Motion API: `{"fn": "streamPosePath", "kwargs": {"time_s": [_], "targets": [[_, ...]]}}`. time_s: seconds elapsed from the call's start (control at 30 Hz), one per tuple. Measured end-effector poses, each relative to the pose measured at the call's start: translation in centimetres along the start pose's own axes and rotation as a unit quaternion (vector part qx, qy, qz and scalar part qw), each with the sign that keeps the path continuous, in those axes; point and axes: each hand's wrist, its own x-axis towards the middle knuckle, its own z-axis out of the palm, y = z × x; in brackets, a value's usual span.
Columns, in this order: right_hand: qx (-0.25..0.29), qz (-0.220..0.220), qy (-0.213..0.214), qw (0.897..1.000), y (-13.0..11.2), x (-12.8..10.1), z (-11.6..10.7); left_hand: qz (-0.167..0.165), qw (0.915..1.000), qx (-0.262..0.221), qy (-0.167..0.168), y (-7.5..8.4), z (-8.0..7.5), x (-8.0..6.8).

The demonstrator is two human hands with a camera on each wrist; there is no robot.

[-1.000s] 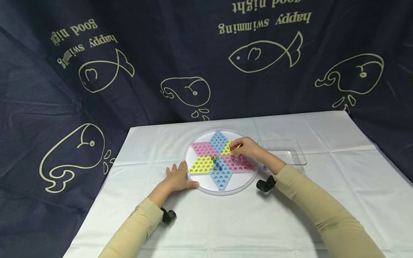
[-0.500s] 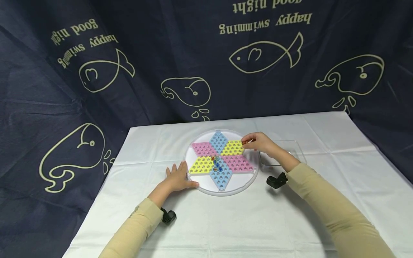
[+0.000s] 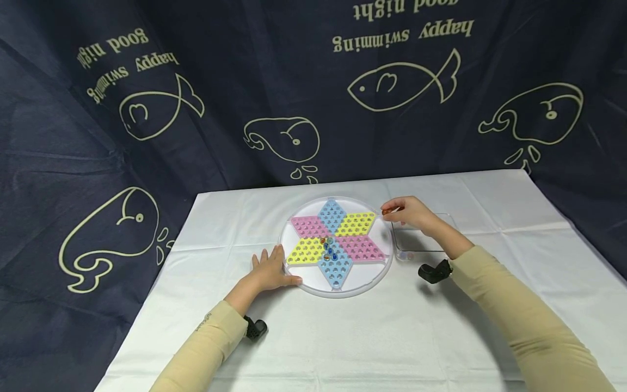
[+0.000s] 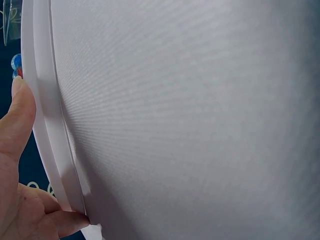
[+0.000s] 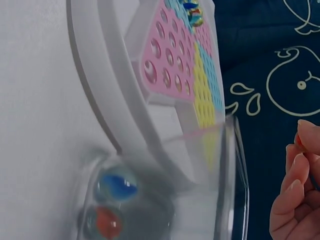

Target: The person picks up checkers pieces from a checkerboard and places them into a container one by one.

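Marble (image 3: 385, 211), small, orange-red and glassy, sits pinched between the right hand's (image 3: 410, 214) fingers; left hand's (image 3: 268, 269) fingers lie spread flat.

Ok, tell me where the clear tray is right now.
In the head view the clear tray lies on the white cloth just right of the round star board, partly under the right hand; two marbles sit in its near corner.

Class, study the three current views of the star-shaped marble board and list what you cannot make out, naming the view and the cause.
- Marble pinched by the right hand: too small in the head view; cut off by the edge in the right wrist view.
- Marbles in the clear tray: blurred, right wrist view.
- Left hand by the board: mostly cut off by the edge, left wrist view.
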Motion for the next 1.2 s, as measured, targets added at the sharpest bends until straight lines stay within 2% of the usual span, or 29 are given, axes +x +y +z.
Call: {"fn": "streamPosePath", "kwargs": {"time_s": [0.57, 1.2], "targets": [[-0.009, 0.016, 0.01, 1.0, 1.0, -0.7, -2.3, -0.002, 1.0, -0.005, 0.0, 0.0, 0.1, 0.0], [-0.008, 0.014, 0.022, 1.0, 2.6, -2.4, -4.5, -0.005, 1.0, 0.0, -0.009, 0.0, -0.1, -0.1]]}}
